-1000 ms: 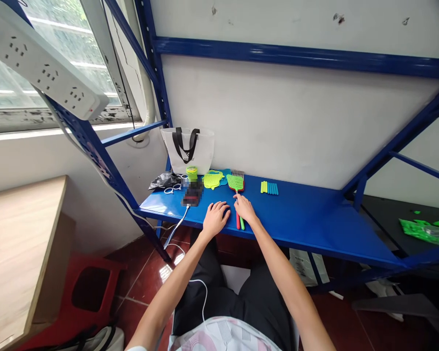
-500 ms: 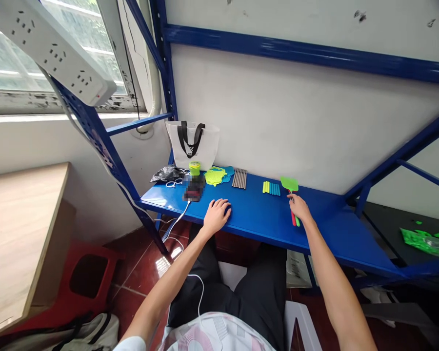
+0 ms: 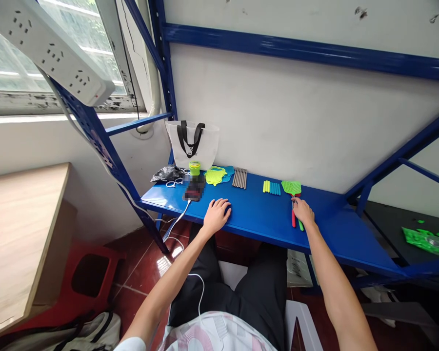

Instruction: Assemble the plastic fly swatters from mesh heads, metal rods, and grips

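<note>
My right hand (image 3: 303,210) is closed round the thin rod of a green fly swatter (image 3: 291,187), whose mesh head points toward the wall. Beneath it lies a red fly swatter (image 3: 293,219), mostly covered; its red handle shows beside the green one. To the left of the swatters are short yellow grips (image 3: 266,186) and blue grips (image 3: 275,188) in a row. My left hand (image 3: 218,214) rests on the blue shelf (image 3: 256,214) with its fingers spread and nothing in them. Beyond it lie grey metal rods (image 3: 239,178) and loose yellow-green swatter heads (image 3: 215,175) partly over blue swatter heads (image 3: 228,173).
A phone (image 3: 193,189) with a white cable (image 3: 183,214) lies left of my left hand. Scissors (image 3: 174,183), a green tub (image 3: 194,168), a black plastic bag (image 3: 167,173) and a white tote bag (image 3: 193,141) fill the shelf's left end. Blue rack posts (image 3: 113,161) border the shelf.
My right hand has shifted slightly right and toward me with the green fly swatter. Its head now lies flatter, with a red edge showing under it. My left hand has not moved.
</note>
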Demonstrator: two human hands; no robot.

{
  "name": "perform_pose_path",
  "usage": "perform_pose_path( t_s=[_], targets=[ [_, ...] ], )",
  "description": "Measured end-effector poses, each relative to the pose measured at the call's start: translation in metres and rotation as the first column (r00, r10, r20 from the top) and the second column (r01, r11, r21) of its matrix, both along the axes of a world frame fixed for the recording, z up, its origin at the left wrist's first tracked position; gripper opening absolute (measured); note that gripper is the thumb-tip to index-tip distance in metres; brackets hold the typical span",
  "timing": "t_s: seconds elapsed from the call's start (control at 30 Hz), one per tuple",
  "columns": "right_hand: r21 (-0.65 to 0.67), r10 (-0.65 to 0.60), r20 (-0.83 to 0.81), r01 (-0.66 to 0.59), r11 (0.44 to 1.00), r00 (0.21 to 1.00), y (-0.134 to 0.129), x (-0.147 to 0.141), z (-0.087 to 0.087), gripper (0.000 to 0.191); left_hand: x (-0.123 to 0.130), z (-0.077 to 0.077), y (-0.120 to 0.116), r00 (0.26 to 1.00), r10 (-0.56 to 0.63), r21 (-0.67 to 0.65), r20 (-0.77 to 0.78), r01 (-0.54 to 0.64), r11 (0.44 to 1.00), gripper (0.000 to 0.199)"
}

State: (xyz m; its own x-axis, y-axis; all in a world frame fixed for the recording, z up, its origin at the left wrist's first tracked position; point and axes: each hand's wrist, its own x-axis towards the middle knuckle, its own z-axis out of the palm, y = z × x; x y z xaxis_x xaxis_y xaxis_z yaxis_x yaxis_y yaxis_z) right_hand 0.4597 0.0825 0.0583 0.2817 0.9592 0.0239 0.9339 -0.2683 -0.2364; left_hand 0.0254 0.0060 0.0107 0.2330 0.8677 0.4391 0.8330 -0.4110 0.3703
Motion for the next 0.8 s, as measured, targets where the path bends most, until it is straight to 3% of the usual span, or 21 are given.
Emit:
perform_pose_path(
  t_s=[0.2,0.8],
  targets=[
    [0.0,-0.066,0.038,0.066,0.998,0.997,-0.005,0.0,-0.001,0.053,0.0,0.002,-0.002,1.0,0.0,-0.004,-0.001,0.0,1.0,0.039],
    [-0.011,-0.057,0.08,0.058,0.998,0.995,-0.009,-0.013,0.001,0.062,0.0,0.005,-0.003,1.0,0.002,-0.023,-0.013,-0.002,1.0,0.039]
  ],
)
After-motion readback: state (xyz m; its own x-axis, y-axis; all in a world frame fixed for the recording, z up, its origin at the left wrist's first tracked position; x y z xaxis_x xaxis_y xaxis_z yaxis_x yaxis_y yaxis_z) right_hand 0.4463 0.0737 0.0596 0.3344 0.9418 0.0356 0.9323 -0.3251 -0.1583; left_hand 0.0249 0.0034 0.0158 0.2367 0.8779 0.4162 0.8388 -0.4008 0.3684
